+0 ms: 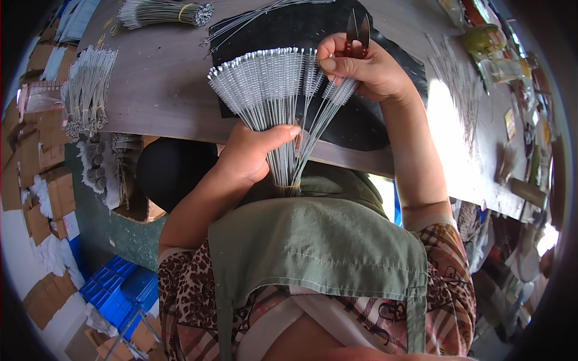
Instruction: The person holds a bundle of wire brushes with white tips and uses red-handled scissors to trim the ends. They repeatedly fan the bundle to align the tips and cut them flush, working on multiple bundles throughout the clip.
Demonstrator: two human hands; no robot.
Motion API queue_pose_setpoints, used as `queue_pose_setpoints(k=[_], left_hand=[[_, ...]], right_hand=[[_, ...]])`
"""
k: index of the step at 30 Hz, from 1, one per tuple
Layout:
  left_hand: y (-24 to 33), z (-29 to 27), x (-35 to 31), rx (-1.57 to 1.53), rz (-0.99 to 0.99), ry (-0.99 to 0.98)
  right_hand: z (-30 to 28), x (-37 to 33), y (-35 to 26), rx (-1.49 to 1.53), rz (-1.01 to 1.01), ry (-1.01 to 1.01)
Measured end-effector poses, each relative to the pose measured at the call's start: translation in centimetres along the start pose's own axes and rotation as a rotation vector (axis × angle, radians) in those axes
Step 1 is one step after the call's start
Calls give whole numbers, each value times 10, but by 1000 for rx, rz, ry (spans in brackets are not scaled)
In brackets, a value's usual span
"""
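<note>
A fanned bundle of thin wire tube brushes [265, 81] stands upright in front of my body, white bristles and tips uppermost. My left hand [250, 150] is closed round its wire stems, thumb across the front. A yellow rubber band [286, 186] circles the stems near the bottom. My right hand [374, 69] is at the bundle's upper right, with small dark-red snips [357, 47] held in it, their blades pointing up and away. Its thumb and forefinger pinch near the tip of a brush, while several brushes split off to the right lie under that hand.
A black mat [241, 45] covers part of the brown table [156, 72]. Banded brush bundles lie at the far left [165, 13] and left edge [90, 90]. Loose wires [454, 90] and a green container [484, 39] are at right. A blue crate [114, 289] sits lower left.
</note>
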State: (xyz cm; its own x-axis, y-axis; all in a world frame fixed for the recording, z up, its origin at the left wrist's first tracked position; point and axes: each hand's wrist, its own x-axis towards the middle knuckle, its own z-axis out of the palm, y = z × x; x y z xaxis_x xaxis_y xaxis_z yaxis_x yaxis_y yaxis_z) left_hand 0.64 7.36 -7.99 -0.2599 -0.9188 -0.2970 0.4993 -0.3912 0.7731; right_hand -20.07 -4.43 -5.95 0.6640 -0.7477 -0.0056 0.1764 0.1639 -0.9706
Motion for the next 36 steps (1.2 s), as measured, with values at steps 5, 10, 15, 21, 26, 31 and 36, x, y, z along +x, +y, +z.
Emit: queue_pose_setpoints(k=[5, 10, 15, 21, 26, 31, 36], left_hand=[[0, -5, 0, -28, -30, 1], [0, -6, -2, 18, -17, 11], [-1, -9, -2, -3, -24, -8], [0, -8, -3, -12, -36, -31], [1, -7, 0, 6, -78, -34], [0, 5, 0, 62, -27, 11], [2, 2, 2, -3, -37, 3]], right_hand=[[-7, -2, -4, -74, 25, -60], [-2, -4, -10, -76, 55, -49], [-4, -3, -6, -66, 51, -21], [-2, -4, -9, -193, 83, 3], [6, 0, 4, -224, -2, 120], [0, 5, -3, -282, -66, 415], [-32, 11, -16, -367, -113, 711]])
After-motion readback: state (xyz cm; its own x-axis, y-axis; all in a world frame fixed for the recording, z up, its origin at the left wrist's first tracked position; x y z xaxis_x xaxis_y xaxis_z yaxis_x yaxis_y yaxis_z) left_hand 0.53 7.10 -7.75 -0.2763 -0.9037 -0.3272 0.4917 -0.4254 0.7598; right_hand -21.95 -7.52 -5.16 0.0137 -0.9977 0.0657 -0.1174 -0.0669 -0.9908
